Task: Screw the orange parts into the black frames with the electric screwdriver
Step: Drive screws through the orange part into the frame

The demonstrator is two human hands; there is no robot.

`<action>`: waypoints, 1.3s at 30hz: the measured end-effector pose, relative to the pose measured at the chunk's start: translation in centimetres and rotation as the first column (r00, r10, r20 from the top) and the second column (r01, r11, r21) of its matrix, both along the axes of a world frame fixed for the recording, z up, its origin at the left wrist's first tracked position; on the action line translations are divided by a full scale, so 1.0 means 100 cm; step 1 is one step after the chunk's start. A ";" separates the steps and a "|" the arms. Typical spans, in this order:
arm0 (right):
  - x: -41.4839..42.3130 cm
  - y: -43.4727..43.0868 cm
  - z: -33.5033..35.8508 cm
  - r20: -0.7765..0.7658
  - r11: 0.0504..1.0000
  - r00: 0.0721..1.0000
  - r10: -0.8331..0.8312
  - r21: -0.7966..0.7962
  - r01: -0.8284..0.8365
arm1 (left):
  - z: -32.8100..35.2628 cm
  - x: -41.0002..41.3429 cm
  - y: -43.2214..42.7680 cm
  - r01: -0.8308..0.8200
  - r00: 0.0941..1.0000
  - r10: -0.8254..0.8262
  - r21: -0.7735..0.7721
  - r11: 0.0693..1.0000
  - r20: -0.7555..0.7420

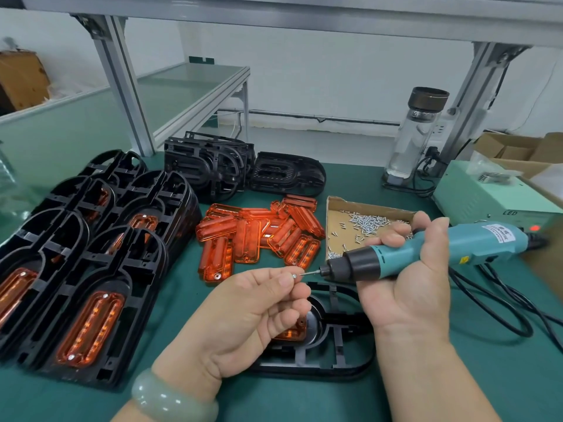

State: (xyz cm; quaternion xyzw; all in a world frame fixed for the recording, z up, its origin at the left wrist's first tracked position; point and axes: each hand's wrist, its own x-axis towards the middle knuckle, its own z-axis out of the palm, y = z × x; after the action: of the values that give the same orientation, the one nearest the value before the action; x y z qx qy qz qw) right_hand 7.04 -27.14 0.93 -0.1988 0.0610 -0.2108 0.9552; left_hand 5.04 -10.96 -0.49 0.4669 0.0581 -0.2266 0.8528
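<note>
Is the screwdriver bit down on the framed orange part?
No, the right hand holds the electric screwdriver above the black frame, bit toward a screw the left hand pinches.

Your orange parts are translucent, glossy plastic; your black frames are moulded plastic with a dull sheen. The electric screwdriver you hold has a matt teal plastic body and a smooth black nose. The screw you pinch is bright metal. The tray is matt brown cardboard and the mat is matt green.
</note>
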 end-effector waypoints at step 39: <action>-0.002 0.004 0.000 -0.006 0.998 0.999 -0.043 -0.055 0.043 | -0.008 -0.001 -0.005 -0.277 0.863 0.024 0.431 0.859 0.505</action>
State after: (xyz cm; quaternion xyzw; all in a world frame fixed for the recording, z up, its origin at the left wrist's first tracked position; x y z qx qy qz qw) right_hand 6.84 -26.71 0.94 -0.2243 0.0626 -0.2320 0.9444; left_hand 4.94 -11.42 -1.33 0.7023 -0.0635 -0.0110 0.7089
